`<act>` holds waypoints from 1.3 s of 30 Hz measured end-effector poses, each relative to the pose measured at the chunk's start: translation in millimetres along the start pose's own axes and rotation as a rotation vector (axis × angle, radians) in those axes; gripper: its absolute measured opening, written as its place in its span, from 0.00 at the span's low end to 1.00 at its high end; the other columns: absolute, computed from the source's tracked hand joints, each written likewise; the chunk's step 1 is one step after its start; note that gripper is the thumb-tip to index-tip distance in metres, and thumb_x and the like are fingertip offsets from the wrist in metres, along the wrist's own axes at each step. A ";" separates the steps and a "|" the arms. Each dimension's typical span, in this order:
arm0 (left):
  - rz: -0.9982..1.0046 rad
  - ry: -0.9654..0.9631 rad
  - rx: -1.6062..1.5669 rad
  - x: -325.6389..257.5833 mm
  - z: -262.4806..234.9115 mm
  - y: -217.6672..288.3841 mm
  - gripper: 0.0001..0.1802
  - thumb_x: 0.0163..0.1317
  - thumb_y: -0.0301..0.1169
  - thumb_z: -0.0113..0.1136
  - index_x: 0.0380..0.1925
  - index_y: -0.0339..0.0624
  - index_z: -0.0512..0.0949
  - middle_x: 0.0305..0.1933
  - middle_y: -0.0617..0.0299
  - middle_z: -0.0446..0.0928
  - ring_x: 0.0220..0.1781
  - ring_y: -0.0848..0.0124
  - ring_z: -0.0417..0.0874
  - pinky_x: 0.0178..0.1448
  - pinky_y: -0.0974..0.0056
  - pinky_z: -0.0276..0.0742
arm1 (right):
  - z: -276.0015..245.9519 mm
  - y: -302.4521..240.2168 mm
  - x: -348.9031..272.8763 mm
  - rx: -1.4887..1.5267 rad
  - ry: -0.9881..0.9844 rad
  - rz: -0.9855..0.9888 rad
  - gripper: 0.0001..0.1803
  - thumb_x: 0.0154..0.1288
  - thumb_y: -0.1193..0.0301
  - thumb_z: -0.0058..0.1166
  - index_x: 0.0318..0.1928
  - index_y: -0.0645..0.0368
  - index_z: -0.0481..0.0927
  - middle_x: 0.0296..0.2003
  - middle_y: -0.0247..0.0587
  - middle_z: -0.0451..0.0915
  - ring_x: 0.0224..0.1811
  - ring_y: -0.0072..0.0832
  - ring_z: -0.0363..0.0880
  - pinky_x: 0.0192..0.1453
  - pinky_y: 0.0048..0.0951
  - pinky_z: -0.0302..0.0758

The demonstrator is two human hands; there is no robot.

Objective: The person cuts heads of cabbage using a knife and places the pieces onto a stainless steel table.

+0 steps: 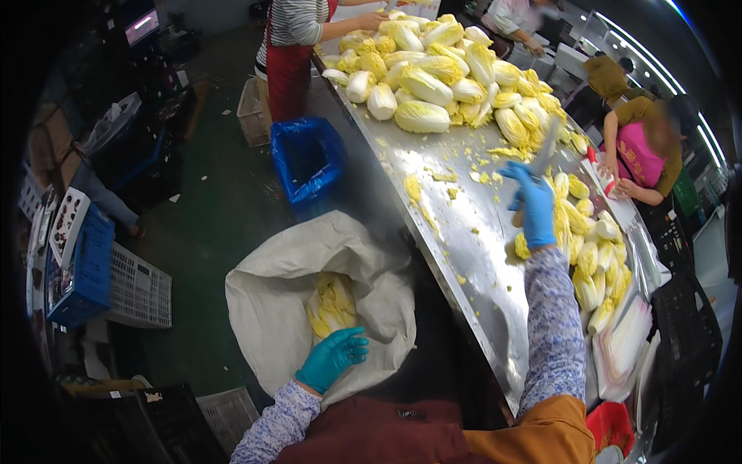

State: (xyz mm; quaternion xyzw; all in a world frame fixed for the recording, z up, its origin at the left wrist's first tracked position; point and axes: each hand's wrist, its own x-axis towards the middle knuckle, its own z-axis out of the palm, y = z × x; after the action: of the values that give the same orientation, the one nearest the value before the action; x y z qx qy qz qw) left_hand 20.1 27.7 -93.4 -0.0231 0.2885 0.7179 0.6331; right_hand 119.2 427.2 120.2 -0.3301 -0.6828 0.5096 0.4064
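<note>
A knife [547, 147] points up and away from my right hand [535, 210], which wears a blue glove and grips it above the metal table [483, 282]. Trimmed napa cabbages [595, 267] are piled just right of that hand. My left hand [334, 360], in a teal glove, is open and holds nothing, its fingers slightly bent. It hovers over the near side of a white woven sack [263, 309] standing with its mouth wide. Inside the sack lies a yellowish cabbage [332, 303], just beyond my left fingers.
A large cabbage heap [433, 77] covers the table's far end, with leaf scraps before it. A blue-lined bin [309, 166] stands beyond the sack. Crates [139, 286] are at left. A person in a red apron [290, 69] and one in pink [643, 155] work at the table.
</note>
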 end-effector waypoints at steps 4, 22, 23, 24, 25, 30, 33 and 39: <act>-0.045 0.118 0.076 8.1 -5.3 -2.8 0.20 0.70 0.35 0.44 0.57 0.34 0.70 0.49 0.52 0.78 0.48 0.62 0.81 0.57 0.56 0.76 | 73.1 40.4 99.5 -0.473 -0.172 -0.061 0.18 0.60 0.63 0.57 0.50 0.53 0.80 0.39 0.41 0.81 0.24 0.27 0.77 0.29 0.27 0.75; 0.006 0.347 -0.078 -7.5 -47.8 -13.4 0.18 0.68 0.34 0.46 0.51 0.34 0.74 0.43 0.52 0.79 0.45 0.59 0.80 0.53 0.56 0.77 | 155.5 101.0 192.1 -1.100 -0.051 -0.781 0.11 0.50 0.68 0.60 0.35 0.54 0.78 0.32 0.45 0.80 0.38 0.44 0.79 0.40 0.39 0.76; 0.012 0.344 -0.076 -10.4 -50.1 -12.7 0.18 0.68 0.34 0.47 0.51 0.34 0.74 0.43 0.52 0.79 0.45 0.59 0.81 0.53 0.56 0.77 | 149.0 97.0 178.3 -1.004 -0.036 -0.725 0.10 0.51 0.68 0.60 0.35 0.55 0.78 0.32 0.44 0.80 0.36 0.42 0.79 0.39 0.38 0.75; 0.017 0.341 -0.073 -12.7 -52.4 -12.2 0.18 0.68 0.34 0.47 0.51 0.34 0.74 0.43 0.52 0.79 0.44 0.59 0.81 0.53 0.56 0.77 | 137.6 92.9 161.8 -0.909 -0.021 -0.669 0.10 0.53 0.68 0.60 0.35 0.56 0.77 0.31 0.43 0.80 0.35 0.40 0.80 0.38 0.36 0.75; 0.025 0.332 -0.071 -13.9 -54.4 -11.2 0.18 0.68 0.35 0.47 0.51 0.34 0.75 0.42 0.52 0.79 0.44 0.59 0.81 0.52 0.56 0.77 | 126.6 84.5 145.6 -0.815 -0.003 -0.620 0.10 0.55 0.68 0.60 0.35 0.58 0.77 0.31 0.42 0.80 0.34 0.39 0.80 0.37 0.35 0.75; 0.056 0.286 -0.074 -19.0 -60.7 -9.5 0.19 0.68 0.36 0.47 0.50 0.34 0.75 0.41 0.54 0.80 0.40 0.62 0.82 0.48 0.59 0.79 | 77.1 5.3 42.1 -0.148 0.079 -0.129 0.13 0.60 0.65 0.61 0.30 0.62 0.74 0.19 0.31 0.72 0.16 0.17 0.70 0.20 0.22 0.67; 0.067 0.265 -0.026 -18.5 -61.1 -10.6 0.18 0.67 0.35 0.49 0.50 0.35 0.75 0.40 0.55 0.80 0.38 0.64 0.82 0.46 0.62 0.79 | 48.5 -5.5 6.9 -0.059 0.091 -0.047 0.13 0.60 0.65 0.61 0.30 0.60 0.73 0.17 0.30 0.71 0.12 0.18 0.68 0.14 0.20 0.64; 0.537 0.405 0.848 -17.3 6.5 6.9 0.17 0.62 0.29 0.58 0.51 0.37 0.74 0.46 0.55 0.78 0.43 0.64 0.81 0.47 0.63 0.77 | 21.6 -29.8 -44.0 -0.099 0.149 0.018 0.11 0.59 0.66 0.62 0.30 0.59 0.74 0.16 0.29 0.71 0.12 0.17 0.68 0.13 0.19 0.62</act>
State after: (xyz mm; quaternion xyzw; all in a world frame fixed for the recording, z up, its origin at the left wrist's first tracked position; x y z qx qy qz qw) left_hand 19.3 14.8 -78.5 0.1711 0.6648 0.6564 0.3129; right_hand 118.7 372.1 136.1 -0.3929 -0.6719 0.4531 0.4346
